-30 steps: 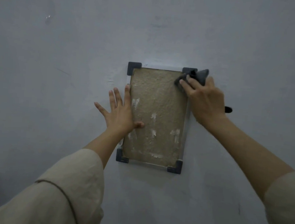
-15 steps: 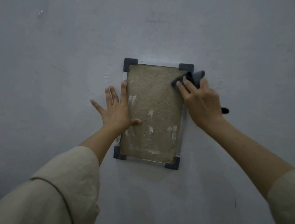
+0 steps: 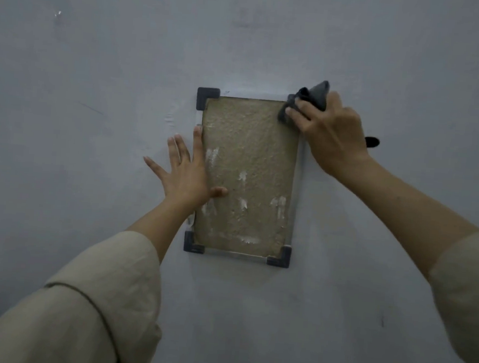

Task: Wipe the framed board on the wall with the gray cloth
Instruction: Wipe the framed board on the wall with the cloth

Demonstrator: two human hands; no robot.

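Your left hand (image 3: pixel 188 174) lies flat and spread on the left edge of the board (image 3: pixel 247 176) to keep it steady on the wall, while your right hand (image 3: pixel 331 134) presses the bunched cloth (image 3: pixel 315 97) on its top right corner.

Loose beige left sleeve (image 3: pixel 99 310) with dark seam, matching right sleeve (image 3: pixel 465 288), bare forearms

The right hand (image 3: pixel 332 134) has slid the gray cloth (image 3: pixel 310 101) up onto the board's top-right corner.
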